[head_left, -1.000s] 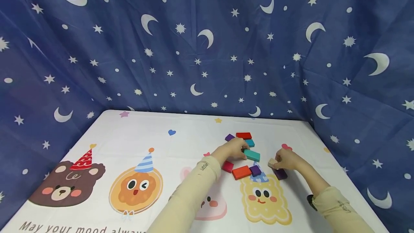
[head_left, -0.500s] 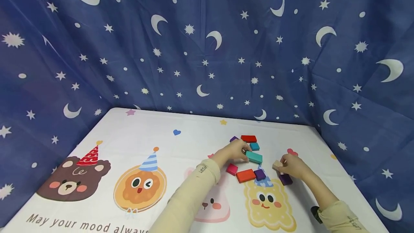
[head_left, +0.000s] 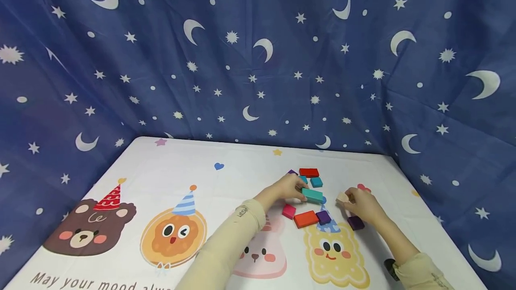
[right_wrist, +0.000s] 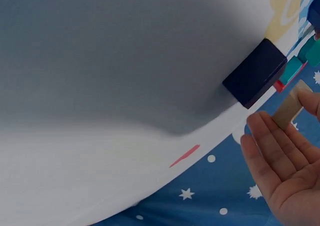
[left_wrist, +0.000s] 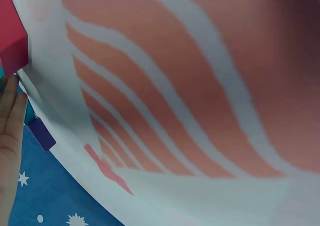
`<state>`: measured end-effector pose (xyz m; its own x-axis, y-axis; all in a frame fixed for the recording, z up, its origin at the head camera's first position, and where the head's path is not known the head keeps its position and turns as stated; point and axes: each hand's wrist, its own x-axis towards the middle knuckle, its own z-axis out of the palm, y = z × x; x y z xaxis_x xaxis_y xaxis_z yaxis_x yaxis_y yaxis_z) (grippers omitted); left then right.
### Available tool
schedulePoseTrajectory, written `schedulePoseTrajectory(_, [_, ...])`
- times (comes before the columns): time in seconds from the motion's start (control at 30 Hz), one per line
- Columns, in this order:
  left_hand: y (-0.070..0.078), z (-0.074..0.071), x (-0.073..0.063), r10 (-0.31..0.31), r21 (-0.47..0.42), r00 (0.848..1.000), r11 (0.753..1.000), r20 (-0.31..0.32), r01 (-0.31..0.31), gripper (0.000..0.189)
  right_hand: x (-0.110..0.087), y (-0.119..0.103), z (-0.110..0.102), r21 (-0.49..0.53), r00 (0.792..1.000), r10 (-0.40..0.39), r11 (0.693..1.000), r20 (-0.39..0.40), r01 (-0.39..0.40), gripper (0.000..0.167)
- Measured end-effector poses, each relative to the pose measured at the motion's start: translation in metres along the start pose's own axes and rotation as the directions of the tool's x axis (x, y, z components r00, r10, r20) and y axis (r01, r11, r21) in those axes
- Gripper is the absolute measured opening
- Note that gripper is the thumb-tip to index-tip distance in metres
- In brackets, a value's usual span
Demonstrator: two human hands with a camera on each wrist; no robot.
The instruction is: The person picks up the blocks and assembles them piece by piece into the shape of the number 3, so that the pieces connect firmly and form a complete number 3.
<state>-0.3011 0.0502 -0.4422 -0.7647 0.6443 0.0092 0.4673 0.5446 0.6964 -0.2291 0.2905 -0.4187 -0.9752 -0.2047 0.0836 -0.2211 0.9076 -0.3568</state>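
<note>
In the head view my left hand (head_left: 288, 187) grips one end of a long teal block (head_left: 312, 195). My right hand (head_left: 366, 205) pinches a small bare-wood block (head_left: 342, 198) between thumb and fingers. The right wrist view shows that wooden block (right_wrist: 291, 106) against the fingers, with the dark purple block (right_wrist: 255, 73) nearby on the cloth. Only part of the left hand (left_wrist: 9, 131) enters the left wrist view, beside a pinkish-red block (left_wrist: 11, 38); its grip is largely out of frame there.
Near the left hand lie an orange-red block (head_left: 306, 219), a purple block (head_left: 323, 217) and a pink-red block (head_left: 288, 211). Behind it are a red block (head_left: 309, 172), a small blue-teal block (head_left: 316, 182) and a partly hidden purple one. A starry blue curtain (head_left: 242, 57) borders the table's back.
My left hand has shifted slightly left with the teal block. The wooden block in my right hand has moved up and away from the dark purple block. The head view has shifted too.
</note>
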Motion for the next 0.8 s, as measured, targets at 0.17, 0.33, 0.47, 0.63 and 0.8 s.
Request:
schedulePoseTrajectory(0.17, [-0.006, -0.006, -0.008, -0.012, -0.027, 1.000, 1.000, 0.001, 0.012, 0.033, 0.003, -0.012, 0.001, 0.007, 0.999, -0.028, 1.000, -0.026, 0.028, 0.032])
schedulePoseTrajectory(0.33, [-0.012, -0.013, -0.018, -0.025, 0.005, 1.000, 1.000, -0.014, 0.026, 0.033, 0.005, -0.019, 0.006, 0.033, 0.997, -0.047, 0.998, -0.053, 0.049, 0.030])
schedulePoseTrajectory(0.47, [-0.019, -0.019, -0.026, 0.010, 0.018, 0.999, 1.000, -0.036, -0.010, 0.032, 0.007, -0.024, 0.010, 0.059, 0.995, -0.071, 0.995, -0.075, 0.076, 0.030])
schedulePoseTrajectory(0.63, [-0.028, -0.028, -0.037, 0.006, -0.002, 0.998, 1.000, -0.066, -0.007, 0.032, 0.010, -0.032, 0.013, 0.060, 0.996, -0.061, 0.996, -0.066, 0.065, 0.032])
schedulePoseTrajectory(0.8, [-0.033, -0.038, -0.050, 0.010, -0.019, 0.995, 1.000, -0.097, -0.012, 0.029, 0.012, -0.038, 0.016, 0.064, 0.996, -0.063, 0.996, -0.056, 0.067, 0.031])
